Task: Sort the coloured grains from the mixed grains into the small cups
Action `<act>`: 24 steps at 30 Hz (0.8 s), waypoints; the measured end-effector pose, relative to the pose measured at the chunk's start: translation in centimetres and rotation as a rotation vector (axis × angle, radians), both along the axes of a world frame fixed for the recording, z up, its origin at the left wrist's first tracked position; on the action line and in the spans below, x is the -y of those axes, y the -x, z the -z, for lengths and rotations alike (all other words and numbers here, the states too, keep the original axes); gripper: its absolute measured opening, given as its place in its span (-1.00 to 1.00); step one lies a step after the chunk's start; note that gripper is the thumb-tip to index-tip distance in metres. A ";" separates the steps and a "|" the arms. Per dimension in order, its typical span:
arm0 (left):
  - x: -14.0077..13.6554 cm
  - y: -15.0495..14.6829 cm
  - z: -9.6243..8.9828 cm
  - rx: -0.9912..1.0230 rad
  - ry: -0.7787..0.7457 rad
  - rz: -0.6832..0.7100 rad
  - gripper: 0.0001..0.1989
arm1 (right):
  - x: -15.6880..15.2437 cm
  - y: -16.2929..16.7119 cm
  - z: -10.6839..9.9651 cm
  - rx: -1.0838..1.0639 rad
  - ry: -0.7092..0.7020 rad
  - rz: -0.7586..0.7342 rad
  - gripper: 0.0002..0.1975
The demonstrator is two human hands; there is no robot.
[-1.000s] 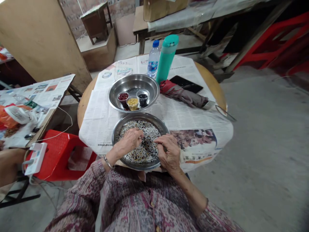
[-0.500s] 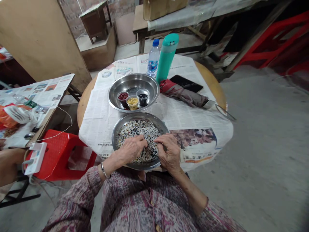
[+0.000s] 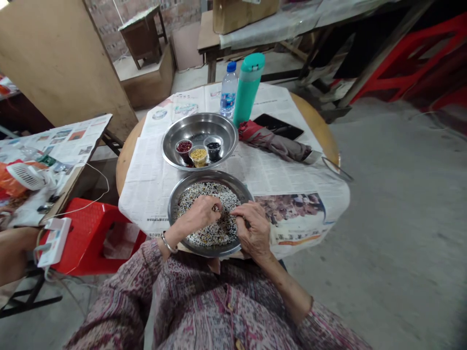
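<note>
A steel basin (image 3: 241, 187) at the table's near edge holds a mix of white grains (image 3: 209, 234) with black, yellow and a few dark bits. Over its left half is my left hand (image 3: 202, 214), fingers curled inward; small bits seem to show at the fingertips. My right hand (image 3: 256, 227) rests at the right rim, thumb and forefinger pinched above the grains. What either pinch holds is too small to make out. Just beyond, a second steel basin (image 3: 168, 141) contains clear cups of red beans (image 3: 184, 147), yellow beans (image 3: 198, 155) and black beans (image 3: 213, 147).
Newspaper (image 3: 146, 180) covers the round table. Behind the far basin stand a water bottle (image 3: 228, 92) and a teal bottle (image 3: 248, 92), near a folded umbrella (image 3: 275, 142) and a dark phone (image 3: 279, 126). A red stool (image 3: 87, 243) with a power strip (image 3: 54, 243) is at left.
My left hand has lifted slightly from the grains and turned, its curled fingertips now showing. The right hand stays pinched at the rim. The whole view has shifted a little.
</note>
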State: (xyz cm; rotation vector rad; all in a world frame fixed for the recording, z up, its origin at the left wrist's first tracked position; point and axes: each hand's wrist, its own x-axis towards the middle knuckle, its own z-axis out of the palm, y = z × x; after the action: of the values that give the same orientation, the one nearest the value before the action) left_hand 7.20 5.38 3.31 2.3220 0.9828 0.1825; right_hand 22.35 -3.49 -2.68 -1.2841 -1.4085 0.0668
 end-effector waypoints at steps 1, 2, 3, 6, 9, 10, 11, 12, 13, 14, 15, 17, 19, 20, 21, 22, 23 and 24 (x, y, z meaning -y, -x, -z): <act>-0.1 -0.2 -0.2 0.021 0.062 -0.014 -0.85 | 0.0 0.0 0.0 0.004 -0.001 -0.001 -0.79; -0.1 -0.5 -0.4 0.040 0.116 -0.029 -0.85 | 0.0 0.0 0.0 0.006 -0.002 -0.002 -0.79; -0.2 -0.7 -0.6 0.060 0.153 -0.039 -0.85 | 0.0 0.0 0.0 0.005 -0.005 -0.003 -0.79; -0.2 -1.5 -0.8 0.145 0.155 -0.034 -0.84 | 0.0 0.0 0.0 -0.014 -0.011 0.004 -0.78; -0.6 -2.1 -0.3 0.292 0.078 -0.011 -0.79 | 0.0 0.1 0.1 -0.027 -0.012 0.019 -0.79; -0.8 -2.2 -0.1 0.330 0.039 -0.025 -0.77 | 0.0 0.1 0.2 -0.028 -0.012 0.021 -0.79; -1.1 -2.1 0.1 0.351 -0.004 -0.046 -0.75 | 0.0 0.0 0.2 -0.027 -0.012 0.020 -0.80; -1.3 -2.0 0.3 0.356 -0.051 -0.067 -0.73 | 0.0 0.0 0.2 -0.025 -0.013 0.016 -0.80; -1.5 -1.8 0.4 0.341 -0.099 -0.076 -0.71 | 0.1 0.0 0.2 -0.024 -0.014 0.013 -0.80; -1.6 -1.5 0.5 0.309 -0.143 -0.068 -0.69 | 0.1 0.0 0.2 -0.026 -0.012 0.010 -0.80; -1.5 -1.2 0.4 0.260 -0.179 -0.041 -0.68 | 0.1 0.0 0.2 -0.029 -0.009 0.009 -0.79; -1.2 -0.8 0.2 0.119 -0.221 0.042 -0.65 | 0.1 0.0 0.2 -0.034 -0.001 0.011 -0.79; -0.6 -0.7 -0.1 -0.024 -0.236 0.115 -0.49 | 0.1 0.0 0.2 -0.036 0.003 0.014 -0.79; -0.2 -0.8 -0.3 -0.074 -0.234 0.146 -0.45 | 0.1 0.0 0.3 -0.033 0.001 0.015 -0.79; 0.1 -0.9 -0.4 -0.105 -0.224 0.176 -0.49 | 0.1 0.0 0.3 -0.030 -0.002 0.016 -0.79; 0.4 -0.9 -0.5 -0.118 -0.209 0.202 -0.60 | 0.1 0.0 0.3 -0.027 -0.006 0.014 -0.79; 0.6 -1.0 -0.6 -0.119 -0.191 0.223 -0.72 | 0.1 0.0 0.2 -0.025 -0.009 0.011 -0.79; 0.7 -0.9 -0.6 -0.114 -0.176 0.230 -0.81 | 0.1 0.0 0.2 -0.025 -0.011 0.009 -0.79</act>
State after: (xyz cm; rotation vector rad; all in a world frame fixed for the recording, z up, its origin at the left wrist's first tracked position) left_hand 8.07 4.72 3.91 2.6093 0.7714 0.0446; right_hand 22.34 -3.58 -2.89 -1.2770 -1.3794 0.0689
